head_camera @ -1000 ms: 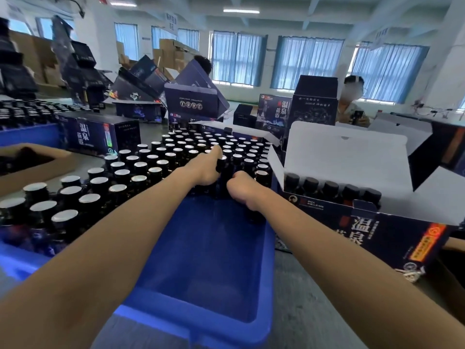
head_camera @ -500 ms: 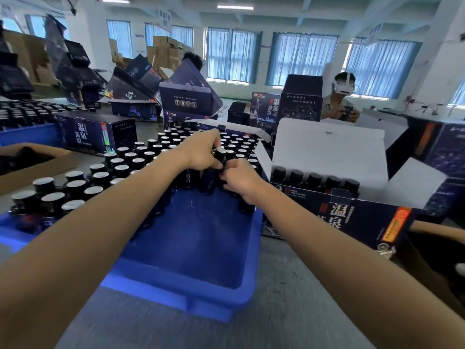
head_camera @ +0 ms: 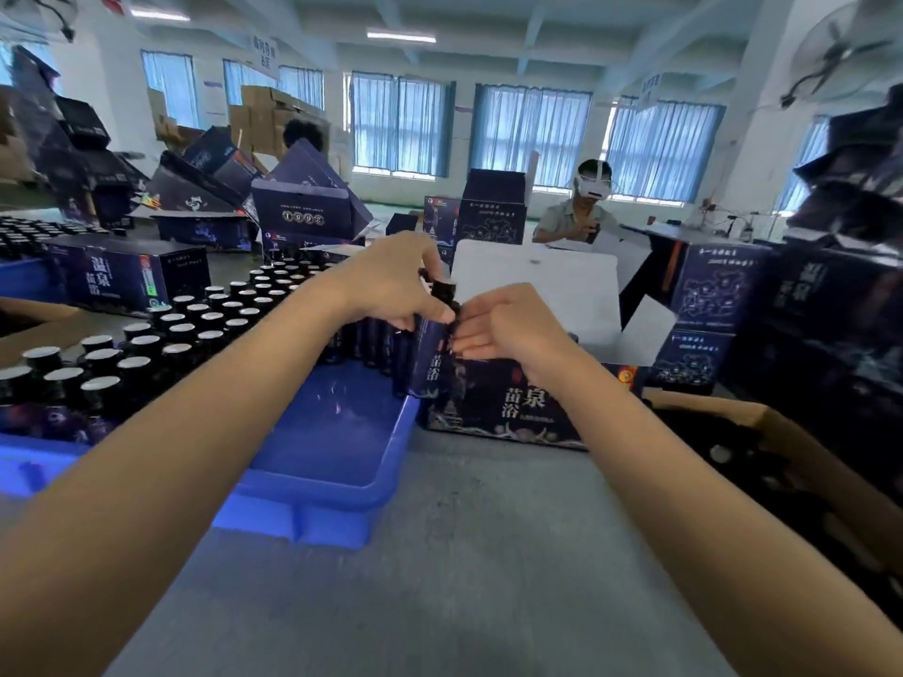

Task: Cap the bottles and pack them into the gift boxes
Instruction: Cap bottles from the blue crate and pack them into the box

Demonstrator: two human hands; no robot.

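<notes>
you've lifted a bunch of bottles (head_camera: 430, 356) out of the crate (head_camera: 317, 495) toward its right edge, beside the box (head_camera: 518, 408). your left hand (head_camera: 391, 290) has its grip round the necks, right hand (head_camera: 508, 329) pinching the side, keeping them together for packing.
</notes>
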